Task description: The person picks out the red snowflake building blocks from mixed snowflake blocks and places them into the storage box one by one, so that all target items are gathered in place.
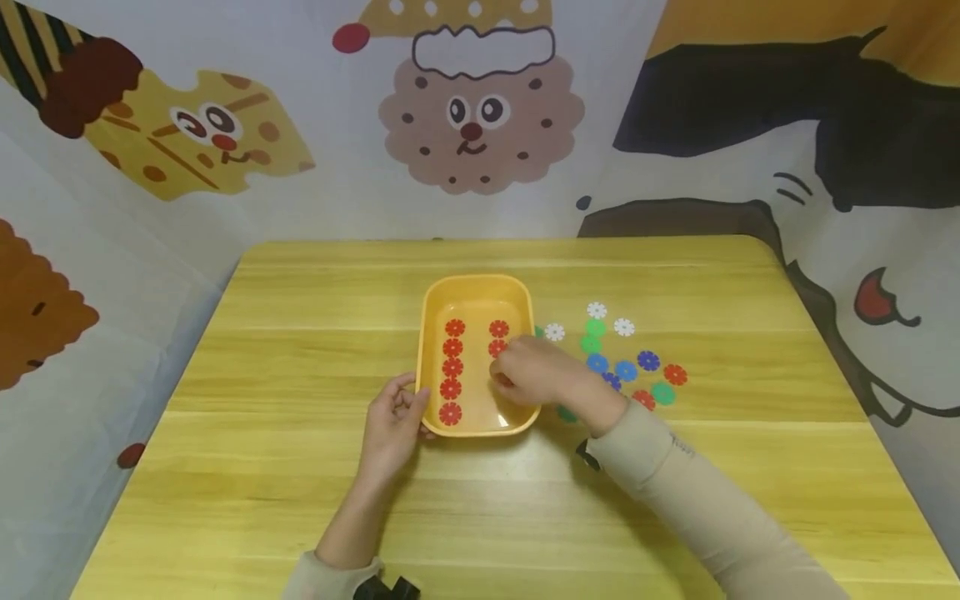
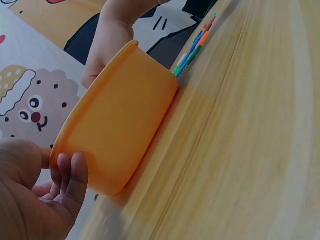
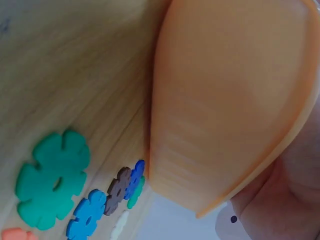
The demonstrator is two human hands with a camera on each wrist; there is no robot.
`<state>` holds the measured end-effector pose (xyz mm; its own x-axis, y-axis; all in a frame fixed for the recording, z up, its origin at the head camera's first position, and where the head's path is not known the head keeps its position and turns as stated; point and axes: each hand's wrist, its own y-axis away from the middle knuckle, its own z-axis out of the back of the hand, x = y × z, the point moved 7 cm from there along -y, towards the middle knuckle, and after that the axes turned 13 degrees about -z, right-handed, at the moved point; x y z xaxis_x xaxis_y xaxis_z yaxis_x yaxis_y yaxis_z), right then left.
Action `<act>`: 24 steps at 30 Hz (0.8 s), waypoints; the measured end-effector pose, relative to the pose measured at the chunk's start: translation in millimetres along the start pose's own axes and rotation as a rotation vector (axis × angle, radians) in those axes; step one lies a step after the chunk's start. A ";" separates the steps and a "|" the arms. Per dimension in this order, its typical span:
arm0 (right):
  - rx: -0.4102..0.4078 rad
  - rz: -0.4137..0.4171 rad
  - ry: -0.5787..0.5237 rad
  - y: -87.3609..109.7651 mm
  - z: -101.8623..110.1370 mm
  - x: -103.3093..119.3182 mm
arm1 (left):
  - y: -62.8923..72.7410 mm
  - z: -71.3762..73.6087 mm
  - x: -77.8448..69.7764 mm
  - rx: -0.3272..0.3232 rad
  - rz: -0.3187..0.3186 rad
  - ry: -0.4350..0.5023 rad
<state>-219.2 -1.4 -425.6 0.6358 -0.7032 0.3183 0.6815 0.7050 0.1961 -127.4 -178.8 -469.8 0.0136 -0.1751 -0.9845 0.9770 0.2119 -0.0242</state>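
Observation:
A yellow-orange plastic tray [image 1: 477, 278] stands on the table. Inside it, several red flower-shaped discs [image 1: 452, 367] form a column along the left side, and two red discs [image 1: 498, 328] show at the upper right. My left hand [image 1: 393, 429] pinches the tray's left rim near the front corner; in the left wrist view, the thumb and fingers [image 2: 79, 172] meet at that edge. Reaching over the right rim, my right hand [image 1: 543, 371] is inside the tray with curled fingers, just below those two discs. Its fingertips and anything between them are hidden, also behind the tray wall [image 3: 225, 100] in the right wrist view.
Loose flower discs in white, green, blue and red lie right of the tray, among them a white disc [image 1: 596, 310] and a red disc [image 1: 675, 374]. Some are partly under the right forearm. A cartoon-printed cloth [image 1: 315, 208] hangs behind the wooden table [image 1: 300, 333].

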 end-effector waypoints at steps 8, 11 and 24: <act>-0.026 0.007 -0.004 -4.4 0.4 -1.8 | 0.5 -0.2 -1.0 0.003 -0.008 -0.012; -0.069 0.012 -0.064 -4.4 4.7 -4.6 | 0.0 -0.7 -1.1 0.001 -0.003 -0.011; -0.532 0.066 -0.392 31.3 38.5 -39.9 | 0.4 -0.6 -1.9 0.000 -0.003 -0.003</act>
<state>-237.1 52.3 -396.5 0.5720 -0.5039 0.6473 0.7955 0.5334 -0.2877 -127.2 -177.8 -468.0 0.0117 -0.1787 -0.9838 0.9770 0.2116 -0.0268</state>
